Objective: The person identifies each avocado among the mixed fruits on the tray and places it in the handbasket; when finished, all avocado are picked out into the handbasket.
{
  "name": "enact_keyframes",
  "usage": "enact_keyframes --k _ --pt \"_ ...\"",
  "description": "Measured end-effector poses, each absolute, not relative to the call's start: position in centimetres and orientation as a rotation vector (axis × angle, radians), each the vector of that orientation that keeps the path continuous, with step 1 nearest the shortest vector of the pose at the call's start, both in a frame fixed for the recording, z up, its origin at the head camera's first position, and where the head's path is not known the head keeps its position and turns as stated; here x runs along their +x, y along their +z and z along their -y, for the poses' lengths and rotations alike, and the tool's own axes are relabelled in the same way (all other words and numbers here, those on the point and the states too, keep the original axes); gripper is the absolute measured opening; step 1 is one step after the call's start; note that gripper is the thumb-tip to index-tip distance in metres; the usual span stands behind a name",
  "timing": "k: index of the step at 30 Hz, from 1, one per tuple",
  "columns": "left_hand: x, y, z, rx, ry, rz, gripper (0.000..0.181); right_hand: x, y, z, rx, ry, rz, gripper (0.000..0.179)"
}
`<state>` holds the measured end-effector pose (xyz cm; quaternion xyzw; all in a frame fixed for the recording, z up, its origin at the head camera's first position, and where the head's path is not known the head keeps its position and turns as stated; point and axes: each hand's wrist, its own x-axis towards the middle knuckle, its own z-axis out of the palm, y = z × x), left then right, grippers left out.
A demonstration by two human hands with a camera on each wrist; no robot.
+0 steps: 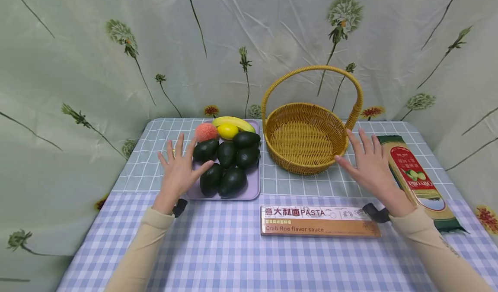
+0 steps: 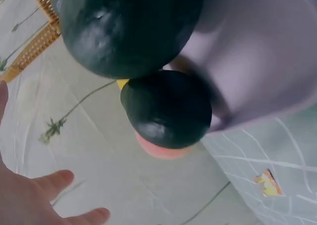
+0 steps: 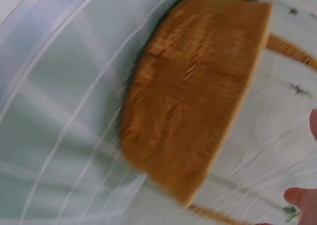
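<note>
Behind everything, a pale backdrop (image 1: pixel 280 28) printed with dandelions hangs down to the table (image 1: pixel 221 248), which has a checked cloth at the front and a grid pattern at the back. Towards the rear stands the upright basket (image 1: pixel 295 168), its tall handle arching up. At the far right lies the bag (image 1: pixel 422 179), green at both ends, set at a slant. Left of the basket sits the lilac tray (image 1: pixel 253 190). The long pasta box (image 1: pixel 319 221) lies flat in front of the basket.

Both hands hold nothing, their fingers spread and thumbs out. The left hand (image 1: pixel 180 173) is at the tray's left side, its thumb overlapping the tray in the head view; its wrist view shows the fingers apart from the fruit. The right hand (image 1: pixel 371 168) is between basket and bag, its thumb and a fingertip overlapping the basket's right side from above; in its wrist view they show clear of the wall.

Six dark avocados (image 1: pixel 232 182) fill much of the tray, to the right of the left hand. Behind them are the banana (image 1: pixel 235 122), the reddish peach (image 1: pixel 206 132) and the lemon (image 1: pixel 228 131). Smallest is a sticker (image 2: pixel 270 183) on the cloth beside the tray.
</note>
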<state>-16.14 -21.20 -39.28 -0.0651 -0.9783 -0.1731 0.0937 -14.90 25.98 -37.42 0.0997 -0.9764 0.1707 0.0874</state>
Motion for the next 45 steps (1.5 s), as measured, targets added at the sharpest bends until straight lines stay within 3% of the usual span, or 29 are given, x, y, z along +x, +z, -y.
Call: enact_keyframes --k 14,21,35,45 --pt "-15.1 -41.1 25.9 -0.388 -1.436 2.680 0.073 -15.3 -36.8 -16.9 0.907 1.401 2.714 0.068" --pt "-14.7 -43.2 27.6 -0.458 -1.897 2.649 0.074 -17.0 -37.4 -13.4 1.192 1.786 2.725 0.062" --pt "-15.0 -45.5 28.0 -0.421 -1.916 2.916 0.104 -21.0 -39.2 -8.0 1.765 1.705 2.825 0.063" --pt "-15.0 -45.4 27.4 -0.438 -1.736 3.003 0.112 -21.9 -39.7 -5.3 1.889 1.308 2.907 0.059"
